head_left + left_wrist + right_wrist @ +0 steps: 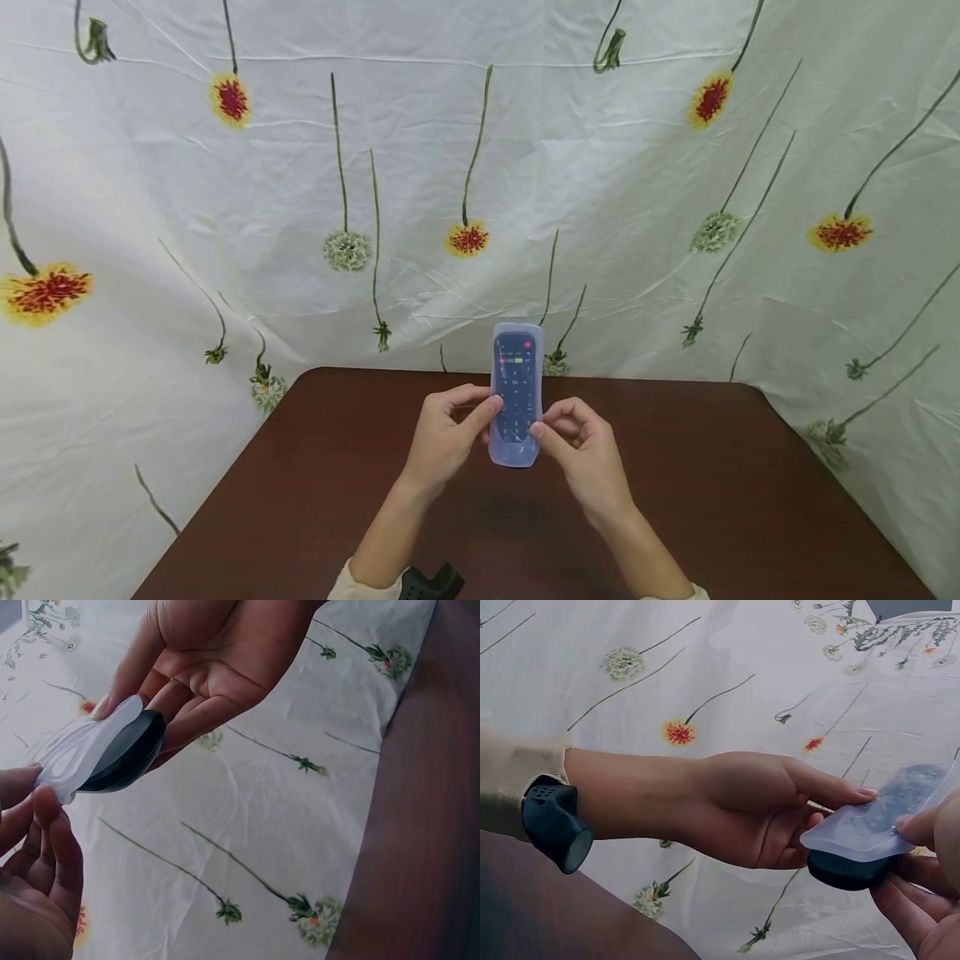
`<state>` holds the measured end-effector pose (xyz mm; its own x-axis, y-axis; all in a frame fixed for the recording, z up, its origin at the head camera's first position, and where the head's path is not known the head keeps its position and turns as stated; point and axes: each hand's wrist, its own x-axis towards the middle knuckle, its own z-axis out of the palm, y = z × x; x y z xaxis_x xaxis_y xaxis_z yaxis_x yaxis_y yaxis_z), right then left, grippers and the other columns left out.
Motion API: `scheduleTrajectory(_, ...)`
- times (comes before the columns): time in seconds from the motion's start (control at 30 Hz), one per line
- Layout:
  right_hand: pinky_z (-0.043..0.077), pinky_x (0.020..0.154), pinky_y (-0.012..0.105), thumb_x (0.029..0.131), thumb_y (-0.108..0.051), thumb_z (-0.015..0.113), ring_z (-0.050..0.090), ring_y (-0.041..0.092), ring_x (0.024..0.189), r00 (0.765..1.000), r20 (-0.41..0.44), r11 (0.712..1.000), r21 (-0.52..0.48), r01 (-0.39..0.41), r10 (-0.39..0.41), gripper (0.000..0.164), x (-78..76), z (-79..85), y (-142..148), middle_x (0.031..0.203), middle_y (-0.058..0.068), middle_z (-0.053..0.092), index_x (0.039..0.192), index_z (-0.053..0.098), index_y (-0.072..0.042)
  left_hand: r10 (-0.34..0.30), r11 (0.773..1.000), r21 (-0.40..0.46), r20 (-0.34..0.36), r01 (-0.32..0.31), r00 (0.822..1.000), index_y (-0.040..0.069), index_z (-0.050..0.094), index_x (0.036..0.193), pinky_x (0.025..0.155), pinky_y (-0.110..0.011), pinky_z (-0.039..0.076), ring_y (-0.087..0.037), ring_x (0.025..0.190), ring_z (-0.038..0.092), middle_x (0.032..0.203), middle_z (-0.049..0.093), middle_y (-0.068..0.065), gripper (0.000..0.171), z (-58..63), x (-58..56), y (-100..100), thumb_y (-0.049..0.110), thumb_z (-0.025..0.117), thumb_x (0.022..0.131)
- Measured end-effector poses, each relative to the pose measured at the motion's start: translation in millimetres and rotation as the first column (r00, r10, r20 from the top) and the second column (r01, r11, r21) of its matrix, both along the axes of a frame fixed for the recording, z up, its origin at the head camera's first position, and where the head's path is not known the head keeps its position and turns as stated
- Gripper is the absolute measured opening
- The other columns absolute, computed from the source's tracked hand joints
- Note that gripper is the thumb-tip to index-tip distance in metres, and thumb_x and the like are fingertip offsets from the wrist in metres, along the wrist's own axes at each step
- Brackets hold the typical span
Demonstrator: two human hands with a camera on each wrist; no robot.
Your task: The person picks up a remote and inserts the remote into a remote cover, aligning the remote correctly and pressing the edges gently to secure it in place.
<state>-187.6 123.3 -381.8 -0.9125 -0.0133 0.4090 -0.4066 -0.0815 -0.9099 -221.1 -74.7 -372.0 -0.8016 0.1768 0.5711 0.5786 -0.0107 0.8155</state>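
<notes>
A white cloth printed with flowers (600,187) hangs beyond the fingers, and a dark brown table (510,529) spreads out beneath them. Above its surface, a person's left hand (448,425) and right hand (585,450) meet, fingers curled inward and gaps nearly closed, each pinching one side of a translucent cover (513,455). The cover stands upright between the two sets of fingertips, the left grip a little higher than the right. Inside it sits a dark remote control (516,383), its button face seen through the film; the left wrist view shows the black back bare beyond the cover's lip. Nearer than the fingers, a black device (435,582) rides at the left wrist. The left thumb (491,405) and right thumb (542,433) lie on the cover's front edges, while a small red button (527,344) glows above them. The remote looks light and rigid, the cover soft, stretchy and perhaps a little clingy; neither seems fragile, though a thin lip could tear. The best hold is likely the remote's long sides, fingertips supporting the smooth back, with the cover pinched at its rim.
</notes>
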Motion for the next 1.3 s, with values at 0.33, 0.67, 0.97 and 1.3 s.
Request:
scheduleTrajectory(0.33,0.058,0.086,0.037,0.098,-0.001,0.068,0.071,0.026,0.099,0.977,0.046,0.977,0.045,-0.209,0.207,0.035,-3.4,-1.0,7.5,0.116,0.026,0.069,0.13,0.059,0.012,0.037,0.993,0.112,0.024,-0.039,0.999,-0.004,0.078,0.107,0.054,-0.024,0.047,-0.017,0.058,0.057,0.086,0.073,-0.012,0.016,1.4,-0.8,2.3,0.009,0.071,0.1)
scheduleTrajectory(0.67,0.059,0.083,0.037,0.088,0.006,0.077,0.072,0.029,0.099,0.952,0.054,0.931,0.198,-0.306,0.302,0.05,-7.8,-5.0,9.7,0.116,0.021,0.071,0.135,0.06,0.008,0.051,0.987,0.146,0.071,-0.061,0.996,-0.006,0.077,0.106,0.055,-0.023,0.046,-0.014,0.061,0.055,0.087,0.072,-0.014,0.017,2.6,0.9,1.9,0.007,0.07,0.099)
scheduleTrajectory(0.97,0.059,0.084,0.036,0.088,0.004,0.078,0.073,0.029,0.099,0.97,0.017,0.953,0.182,-0.242,0.243,0.049,-4.5,-7.1,1.8,0.115,0.02,0.072,0.135,0.062,0.006,0.056,0.985,0.156,0.077,-0.067,0.995,-0.006,0.077,0.108,0.057,-0.025,0.05,-0.015,0.065,0.058,0.09,0.074,-0.015,0.019,2.7,1.7,0.7,0.01,0.071,0.099)
scheduleTrajectory(1.3,0.059,0.082,0.035,0.088,0.006,0.078,0.074,0.028,0.093,0.977,-0.043,0.969,0.149,-0.2,0.208,0.047,-0.4,-8.5,-6.2,0.112,0.019,0.074,0.132,0.064,0.007,0.048,0.992,0.116,0.078,-0.057,0.996,-0.006,0.077,0.109,0.058,-0.024,0.055,-0.016,0.068,0.064,0.09,0.075,-0.014,0.02,1.4,0.5,-1.0,0.01,0.074,0.097)
